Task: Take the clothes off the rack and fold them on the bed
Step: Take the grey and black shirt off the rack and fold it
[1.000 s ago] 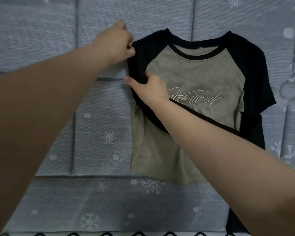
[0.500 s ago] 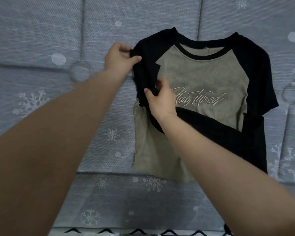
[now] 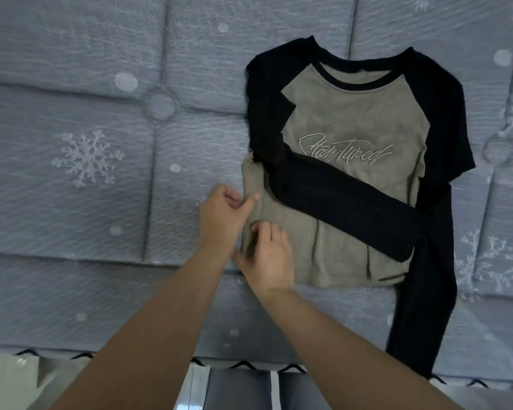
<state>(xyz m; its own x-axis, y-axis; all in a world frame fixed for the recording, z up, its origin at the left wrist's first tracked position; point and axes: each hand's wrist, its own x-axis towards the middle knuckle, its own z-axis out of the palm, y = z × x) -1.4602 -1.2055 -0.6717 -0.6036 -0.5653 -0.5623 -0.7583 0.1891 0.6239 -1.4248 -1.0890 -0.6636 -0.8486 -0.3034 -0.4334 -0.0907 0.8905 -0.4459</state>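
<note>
An olive-grey shirt [image 3: 350,119] with black raglan sleeves and white script lettering lies face up on the blue-grey snowflake bed [image 3: 101,143]. Its left black sleeve [image 3: 347,199] is folded diagonally across the chest. The other long sleeve [image 3: 421,294] hangs down toward the bed's front edge. My left hand [image 3: 222,220] pinches the shirt's left side edge near the hem. My right hand [image 3: 267,258] rests on the lower left corner of the shirt, fingers curled on the fabric. The rack is out of view.
The bed's front edge with a zigzag trim [image 3: 249,363] runs along the bottom. Below it, floor and grey furniture [image 3: 240,389] show. Open quilted mattress spreads to the left of the shirt.
Both hands have left the shoulder and folded sleeve and dropped to the shirt's lower left edge. The black sleeve now lies flat across the chest. The view has pulled back and shifted left.
</note>
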